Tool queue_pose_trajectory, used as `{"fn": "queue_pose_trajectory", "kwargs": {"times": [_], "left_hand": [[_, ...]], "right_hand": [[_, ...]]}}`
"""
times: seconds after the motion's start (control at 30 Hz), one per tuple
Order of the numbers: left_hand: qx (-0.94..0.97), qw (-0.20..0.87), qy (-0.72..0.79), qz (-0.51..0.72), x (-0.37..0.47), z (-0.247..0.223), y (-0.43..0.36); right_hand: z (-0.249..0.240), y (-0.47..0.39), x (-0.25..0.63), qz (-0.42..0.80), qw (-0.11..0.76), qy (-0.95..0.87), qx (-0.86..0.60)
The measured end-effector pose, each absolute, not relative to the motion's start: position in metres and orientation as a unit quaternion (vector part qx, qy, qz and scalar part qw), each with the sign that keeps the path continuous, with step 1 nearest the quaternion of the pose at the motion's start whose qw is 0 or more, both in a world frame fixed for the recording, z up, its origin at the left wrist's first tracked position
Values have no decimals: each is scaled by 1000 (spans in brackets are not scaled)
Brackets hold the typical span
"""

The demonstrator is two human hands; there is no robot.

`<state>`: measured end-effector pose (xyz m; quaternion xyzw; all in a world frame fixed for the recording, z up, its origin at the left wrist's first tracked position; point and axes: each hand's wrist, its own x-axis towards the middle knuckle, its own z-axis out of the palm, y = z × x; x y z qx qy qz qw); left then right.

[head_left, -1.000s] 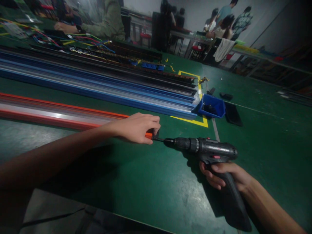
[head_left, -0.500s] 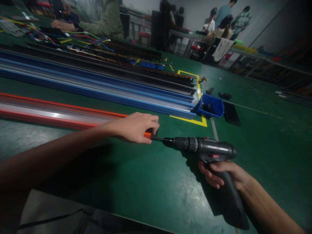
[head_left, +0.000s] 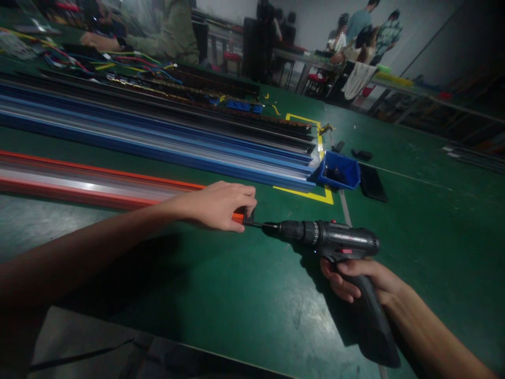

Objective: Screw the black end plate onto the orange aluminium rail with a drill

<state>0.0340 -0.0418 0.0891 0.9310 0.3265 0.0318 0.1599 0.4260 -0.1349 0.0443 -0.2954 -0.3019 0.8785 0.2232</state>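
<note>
My left hand (head_left: 223,205) is closed around the right end of a long orange-and-silver profile (head_left: 90,185) lying on the green table (head_left: 236,295). A small black end piece (head_left: 249,216) sits at that end, beside my fingertips. In my right hand (head_left: 366,279) is a black cordless drill (head_left: 343,242), gripped by its handle and pointing left. Its thin bit (head_left: 258,225) reaches the black end piece. Whether the tip sits in a screw is too small to make out.
Behind lies a stack of blue profiles (head_left: 165,142) and black ones. A blue bin (head_left: 347,173) with dark parts stands at their right end, next to a flat black object (head_left: 373,183). Loose coloured wires (head_left: 145,60) lie at the far left, near a person's arm (head_left: 102,42).
The whole view has shifted very slightly. Both hands, the drill and the profile hold practically the same positions relative to each other.
</note>
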Motion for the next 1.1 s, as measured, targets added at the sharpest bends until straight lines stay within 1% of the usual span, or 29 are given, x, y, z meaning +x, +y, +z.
{"fn": "queue_pose_trajectory", "kwargs": {"times": [1.1], "left_hand": [[931,162,325,30,34,89,-42]], "right_hand": [[47,-134,423,878,223,-311,-288]]}}
